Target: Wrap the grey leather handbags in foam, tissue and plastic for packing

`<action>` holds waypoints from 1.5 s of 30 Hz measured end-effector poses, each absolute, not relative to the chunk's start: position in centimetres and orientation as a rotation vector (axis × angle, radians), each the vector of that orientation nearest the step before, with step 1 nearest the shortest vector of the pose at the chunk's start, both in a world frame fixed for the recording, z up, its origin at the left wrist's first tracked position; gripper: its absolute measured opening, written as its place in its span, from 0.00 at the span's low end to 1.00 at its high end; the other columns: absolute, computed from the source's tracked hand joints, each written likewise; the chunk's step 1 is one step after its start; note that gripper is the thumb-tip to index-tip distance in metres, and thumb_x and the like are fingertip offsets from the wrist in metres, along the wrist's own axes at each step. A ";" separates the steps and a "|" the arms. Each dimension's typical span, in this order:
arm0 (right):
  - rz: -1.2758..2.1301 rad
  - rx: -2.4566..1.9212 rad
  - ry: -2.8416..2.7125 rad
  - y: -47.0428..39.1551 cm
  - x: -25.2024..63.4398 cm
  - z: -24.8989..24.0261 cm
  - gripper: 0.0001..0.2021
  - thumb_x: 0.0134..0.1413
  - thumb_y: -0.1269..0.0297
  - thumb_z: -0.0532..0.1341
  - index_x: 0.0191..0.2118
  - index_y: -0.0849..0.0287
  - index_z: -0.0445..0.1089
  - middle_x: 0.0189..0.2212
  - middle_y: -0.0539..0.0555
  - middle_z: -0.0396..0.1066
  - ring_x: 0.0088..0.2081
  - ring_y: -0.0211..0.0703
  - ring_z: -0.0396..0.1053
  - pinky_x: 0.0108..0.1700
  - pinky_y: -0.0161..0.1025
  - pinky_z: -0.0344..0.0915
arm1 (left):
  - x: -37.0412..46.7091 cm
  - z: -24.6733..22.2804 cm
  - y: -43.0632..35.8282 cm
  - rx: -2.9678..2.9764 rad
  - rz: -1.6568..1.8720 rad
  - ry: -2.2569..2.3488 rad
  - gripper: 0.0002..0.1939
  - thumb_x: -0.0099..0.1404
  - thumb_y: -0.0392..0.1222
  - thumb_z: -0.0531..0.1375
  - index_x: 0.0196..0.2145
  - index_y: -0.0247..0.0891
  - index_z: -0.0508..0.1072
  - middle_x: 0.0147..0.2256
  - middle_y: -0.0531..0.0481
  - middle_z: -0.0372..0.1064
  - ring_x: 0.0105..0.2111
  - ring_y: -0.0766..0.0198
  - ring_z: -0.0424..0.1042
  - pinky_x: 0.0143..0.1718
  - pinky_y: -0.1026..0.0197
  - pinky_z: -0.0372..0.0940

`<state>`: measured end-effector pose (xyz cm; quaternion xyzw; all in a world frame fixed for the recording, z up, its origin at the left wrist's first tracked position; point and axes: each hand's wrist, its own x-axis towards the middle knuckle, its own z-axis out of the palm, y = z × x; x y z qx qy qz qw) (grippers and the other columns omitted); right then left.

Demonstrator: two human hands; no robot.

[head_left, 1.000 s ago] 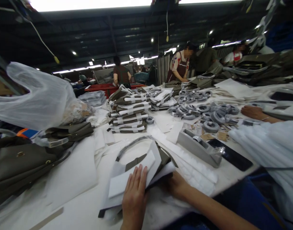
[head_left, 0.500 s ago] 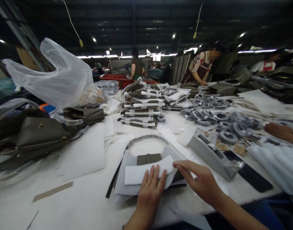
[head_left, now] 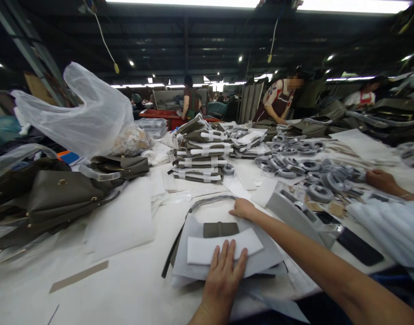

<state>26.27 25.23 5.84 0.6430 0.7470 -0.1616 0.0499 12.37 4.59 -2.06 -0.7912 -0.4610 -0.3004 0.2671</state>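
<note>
In front of me a dark olive handbag lies flat on the table, mostly hidden under a thin white sheet. Across it rests a white foam strip, pressed by the spread fingers of my left hand. The bag's handle, wrapped in clear film, arches over the far side of the bag. My right hand is closed round the right end of that handle. A dark strap sticks out at the bag's left.
A grey tape dispenser and a black phone lie at right. Behind stand stacked wrapped bags and grey wrapped coils. Unwrapped bags pile at left. Another person's hand reaches in from the right; co-workers stand beyond.
My right hand has moved from the foam strip's right end up to the handle. My left hand stays flat on the strip. The view has tilted upward slightly.
</note>
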 end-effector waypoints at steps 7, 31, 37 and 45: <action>-1.015 2.052 2.285 24.7 27.0 5.5 0.15 0.64 0.58 0.61 0.51 0.61 0.69 0.49 0.56 0.70 0.47 0.48 0.72 0.47 0.49 0.72 | 10.1 -1.2 4.2 -2.236 -0.732 -1.242 0.23 0.74 0.39 0.50 0.65 0.48 0.61 0.62 0.45 0.64 0.63 0.53 0.62 0.60 0.49 0.63; -0.708 1.515 3.538 7.4 32.6 7.2 0.25 0.63 0.74 0.56 0.63 0.51 0.62 0.43 0.51 0.79 0.47 0.40 0.76 0.57 0.42 0.70 | 9.3 0.8 5.7 -2.313 -0.523 -1.312 0.25 0.71 0.31 0.50 0.63 0.39 0.62 0.62 0.43 0.64 0.61 0.54 0.64 0.60 0.48 0.62; -0.165 1.101 3.755 6.3 33.4 4.8 0.21 0.61 0.80 0.55 0.56 0.55 0.69 0.44 0.53 0.80 0.52 0.42 0.74 0.61 0.48 0.66 | 9.7 1.6 5.3 -2.388 -0.538 -1.470 0.37 0.66 0.27 0.52 0.69 0.47 0.49 0.64 0.45 0.60 0.63 0.54 0.62 0.60 0.46 0.63; -0.280 0.854 3.713 6.0 33.7 6.6 0.14 0.63 0.74 0.58 0.52 0.58 0.71 0.39 0.53 0.81 0.44 0.40 0.78 0.58 0.44 0.69 | 10.1 1.0 5.5 -2.316 -0.601 -1.378 0.26 0.74 0.43 0.52 0.66 0.59 0.54 0.65 0.53 0.58 0.61 0.52 0.63 0.57 0.46 0.64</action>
